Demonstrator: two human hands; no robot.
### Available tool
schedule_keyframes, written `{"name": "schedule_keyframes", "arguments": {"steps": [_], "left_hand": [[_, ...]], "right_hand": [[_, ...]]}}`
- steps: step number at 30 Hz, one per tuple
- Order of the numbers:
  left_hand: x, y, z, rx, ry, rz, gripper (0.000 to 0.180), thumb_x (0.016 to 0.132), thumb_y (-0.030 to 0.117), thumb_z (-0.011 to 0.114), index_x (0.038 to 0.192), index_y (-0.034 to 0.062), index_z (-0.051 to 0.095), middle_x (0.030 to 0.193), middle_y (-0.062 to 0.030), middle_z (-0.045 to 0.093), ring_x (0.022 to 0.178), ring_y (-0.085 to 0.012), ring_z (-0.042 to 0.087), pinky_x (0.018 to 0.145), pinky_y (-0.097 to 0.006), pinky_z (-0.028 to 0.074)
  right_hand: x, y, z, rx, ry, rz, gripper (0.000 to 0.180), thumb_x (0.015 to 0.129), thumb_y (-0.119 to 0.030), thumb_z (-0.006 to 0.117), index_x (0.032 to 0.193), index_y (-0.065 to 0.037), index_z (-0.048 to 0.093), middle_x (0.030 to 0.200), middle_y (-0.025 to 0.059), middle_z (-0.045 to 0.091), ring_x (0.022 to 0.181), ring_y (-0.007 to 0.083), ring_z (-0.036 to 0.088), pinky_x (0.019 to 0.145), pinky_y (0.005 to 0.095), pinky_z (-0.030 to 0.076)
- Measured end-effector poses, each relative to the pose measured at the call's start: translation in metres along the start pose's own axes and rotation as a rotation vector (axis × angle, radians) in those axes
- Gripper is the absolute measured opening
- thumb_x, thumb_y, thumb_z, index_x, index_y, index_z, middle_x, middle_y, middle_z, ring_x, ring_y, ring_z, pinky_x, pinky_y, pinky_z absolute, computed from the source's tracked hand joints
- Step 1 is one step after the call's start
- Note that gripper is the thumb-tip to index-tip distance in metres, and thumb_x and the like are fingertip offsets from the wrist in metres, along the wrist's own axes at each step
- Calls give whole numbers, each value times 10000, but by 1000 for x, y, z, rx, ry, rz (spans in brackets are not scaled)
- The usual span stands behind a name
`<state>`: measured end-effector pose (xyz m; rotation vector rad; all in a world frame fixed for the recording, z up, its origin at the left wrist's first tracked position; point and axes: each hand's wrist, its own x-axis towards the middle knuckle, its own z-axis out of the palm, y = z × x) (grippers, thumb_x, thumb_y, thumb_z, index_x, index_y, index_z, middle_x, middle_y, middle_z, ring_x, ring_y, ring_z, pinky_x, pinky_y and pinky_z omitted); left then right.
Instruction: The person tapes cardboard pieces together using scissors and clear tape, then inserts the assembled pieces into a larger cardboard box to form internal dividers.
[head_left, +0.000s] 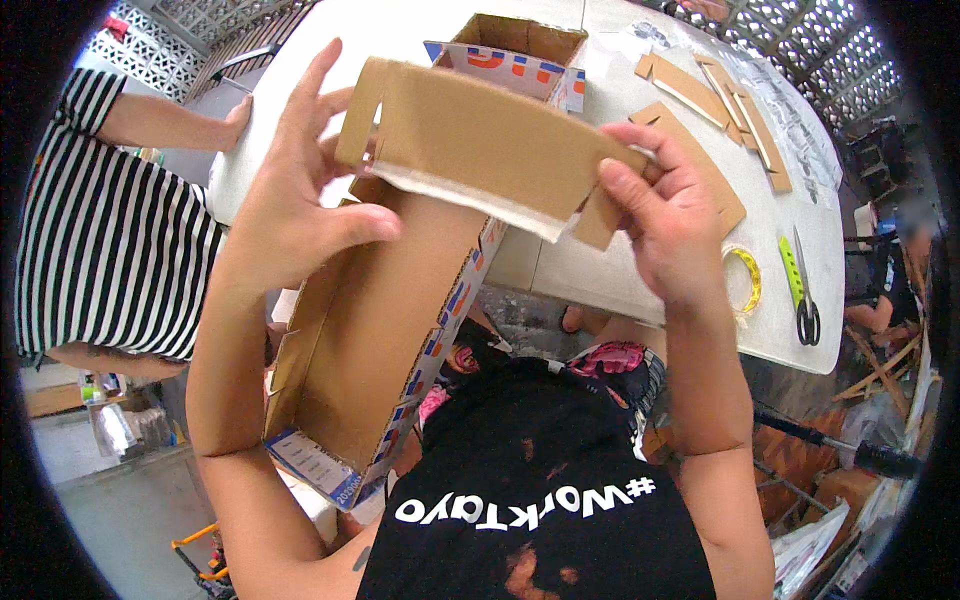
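Note:
My right hand (672, 205) pinches the right end of a brown cardboard strip (490, 135), thumb in front and fingers behind. The strip is raised, its end flaps bent and a whitish torn edge along its bottom. By the strip's left end, my left hand (290, 190) is open, thumb and fingers spread; whether a fingertip touches the flap is hard to see. Below the strip, a long open cardboard box (390, 290) with printed outer sides slants down toward my body. The strip covers the box's far end.
Another open cardboard box (510, 60) stands at the table's (610, 275) far side. To the right lie slotted cardboard pieces (705, 95), a flat cardboard sheet (690, 160), a yellow tape roll (742, 278), a green cutter (791, 268) and scissors (806, 310). A person in a striped shirt (110, 220) stands left.

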<state>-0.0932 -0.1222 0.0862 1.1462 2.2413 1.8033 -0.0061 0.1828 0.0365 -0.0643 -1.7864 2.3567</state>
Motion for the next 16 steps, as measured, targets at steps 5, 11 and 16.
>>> {"name": "schedule_keyframes", "arguments": {"steps": [5,11,16], "left_hand": [[-9,-20,-1,58,170,-189,927,949,150,855,1666,-2,288,1215,-163,715,1087,-190,695,943,-286,571],[-42,-29,-61,251,114,-318,530,1099,234,632,1551,-12,506,1165,-110,713,995,-128,636,929,-288,539],[-103,-43,-94,269,-363,-762,850,988,447,798,1641,41,436,1407,-61,590,1223,-176,587,1058,-311,461]], "right_hand": [[-3,8,15,-69,-94,33,317,1037,-95,735,1332,-15,652,1020,53,741,888,90,675,755,251,560],[-8,9,11,-87,-35,37,316,1042,-53,710,1347,-5,645,1077,71,746,949,100,692,807,267,581],[-15,16,-17,-57,-9,56,348,1049,-75,713,1384,-26,630,1112,85,748,975,111,701,864,285,599]]}}
